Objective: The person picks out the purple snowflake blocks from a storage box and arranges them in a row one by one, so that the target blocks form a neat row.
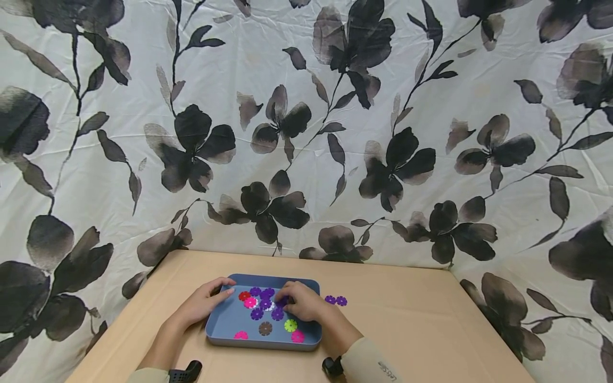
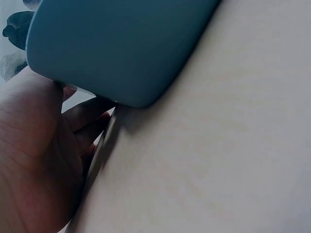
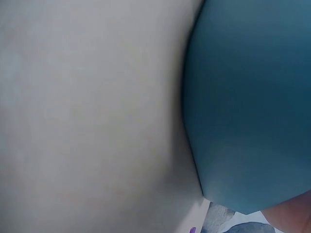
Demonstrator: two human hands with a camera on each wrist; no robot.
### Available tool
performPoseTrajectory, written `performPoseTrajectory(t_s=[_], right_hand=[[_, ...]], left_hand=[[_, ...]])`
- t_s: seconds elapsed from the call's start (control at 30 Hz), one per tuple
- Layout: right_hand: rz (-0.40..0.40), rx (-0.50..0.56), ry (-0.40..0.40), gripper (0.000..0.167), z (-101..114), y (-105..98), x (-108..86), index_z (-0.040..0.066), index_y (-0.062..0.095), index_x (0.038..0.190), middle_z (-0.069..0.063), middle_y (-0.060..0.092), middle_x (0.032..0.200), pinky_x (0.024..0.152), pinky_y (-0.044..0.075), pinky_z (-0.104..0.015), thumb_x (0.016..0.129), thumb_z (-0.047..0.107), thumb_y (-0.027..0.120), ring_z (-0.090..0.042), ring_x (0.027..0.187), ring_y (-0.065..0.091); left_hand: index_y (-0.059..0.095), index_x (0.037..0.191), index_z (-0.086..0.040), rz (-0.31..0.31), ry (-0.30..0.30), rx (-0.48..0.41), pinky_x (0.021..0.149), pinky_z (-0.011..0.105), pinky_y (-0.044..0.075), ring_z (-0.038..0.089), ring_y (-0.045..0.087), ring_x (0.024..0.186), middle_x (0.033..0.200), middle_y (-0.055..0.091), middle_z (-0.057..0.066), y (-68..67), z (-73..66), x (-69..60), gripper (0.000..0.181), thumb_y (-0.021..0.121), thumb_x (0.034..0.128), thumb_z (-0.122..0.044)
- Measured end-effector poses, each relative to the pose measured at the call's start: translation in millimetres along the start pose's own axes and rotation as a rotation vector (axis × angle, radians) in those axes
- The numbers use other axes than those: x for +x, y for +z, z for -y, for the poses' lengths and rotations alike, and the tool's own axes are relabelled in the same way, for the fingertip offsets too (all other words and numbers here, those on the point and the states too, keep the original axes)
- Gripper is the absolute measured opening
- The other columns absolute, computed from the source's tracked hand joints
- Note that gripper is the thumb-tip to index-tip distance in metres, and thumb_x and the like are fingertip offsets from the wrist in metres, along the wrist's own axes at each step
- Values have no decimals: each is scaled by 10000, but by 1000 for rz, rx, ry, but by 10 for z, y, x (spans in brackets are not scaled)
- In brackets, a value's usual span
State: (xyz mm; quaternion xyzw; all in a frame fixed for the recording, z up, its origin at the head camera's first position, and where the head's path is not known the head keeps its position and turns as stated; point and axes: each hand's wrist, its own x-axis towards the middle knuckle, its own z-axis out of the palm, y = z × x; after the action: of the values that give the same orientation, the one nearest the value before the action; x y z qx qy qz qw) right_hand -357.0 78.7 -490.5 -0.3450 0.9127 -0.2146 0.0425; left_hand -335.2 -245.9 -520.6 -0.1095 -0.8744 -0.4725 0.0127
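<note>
A blue-grey tray (image 1: 222,325) lies on the table, with several flower-shaped plastic discs in it. Purple discs (image 1: 257,314) cluster near its middle. Around them are a red disc (image 1: 244,296), pink discs (image 1: 297,336), a brown disc (image 1: 265,329) and a yellow-green disc (image 1: 290,325). My left hand (image 1: 200,304) grips the tray's left rim, thumb over the edge; in the left wrist view its fingers (image 2: 87,114) bend behind the tray wall. Reaching over the right side, my right hand (image 1: 303,302) pinches a purple disc (image 1: 283,302), its fingertips partly hidden.
Two more purple discs (image 1: 336,300) lie on the tan table (image 1: 407,319), just right of the tray. A white cloth with dark flowers (image 1: 297,175) hangs behind the table. Each wrist wears a black strap (image 1: 185,372).
</note>
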Motion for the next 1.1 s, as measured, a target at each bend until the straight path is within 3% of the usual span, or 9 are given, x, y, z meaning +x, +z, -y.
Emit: performPoseTrajectory(t_s=[0.17,0.4,0.97,1.1], right_hand=[[-5,27,23,174,20,-17,-19,236,787,1090,110,669,1091,971,543,-273,967,121,744,-36,1011,570],[-35,60,39,151,12,-11,-22,221,790,1038,88,642,994,777,480,-196,935,111,780,-51,857,538],[-50,201,25,170,-6,-61,-85,128,825,1050,62,681,995,690,498,-157,881,119,840,-17,786,534],[-86,222,4,169,-31,-64,-85,115,824,1062,62,691,1004,700,509,-161,893,106,826,-24,805,550]], left_hand=[[651,1327,-168,4,3,0,1218,680,282,456,391,1503,1502,572,159,-3,0,-3,364,605,1055,-405],[648,1334,-156,6,0,2,1221,677,281,457,391,1503,1498,576,160,-5,-2,3,377,605,1055,-405],[651,1331,-172,3,3,19,1217,675,289,453,396,1501,1504,573,155,-14,7,-14,367,601,1056,-409],[650,1332,-172,7,-1,21,1210,684,292,461,397,1498,1502,574,158,-19,8,-14,361,602,1057,-402]])
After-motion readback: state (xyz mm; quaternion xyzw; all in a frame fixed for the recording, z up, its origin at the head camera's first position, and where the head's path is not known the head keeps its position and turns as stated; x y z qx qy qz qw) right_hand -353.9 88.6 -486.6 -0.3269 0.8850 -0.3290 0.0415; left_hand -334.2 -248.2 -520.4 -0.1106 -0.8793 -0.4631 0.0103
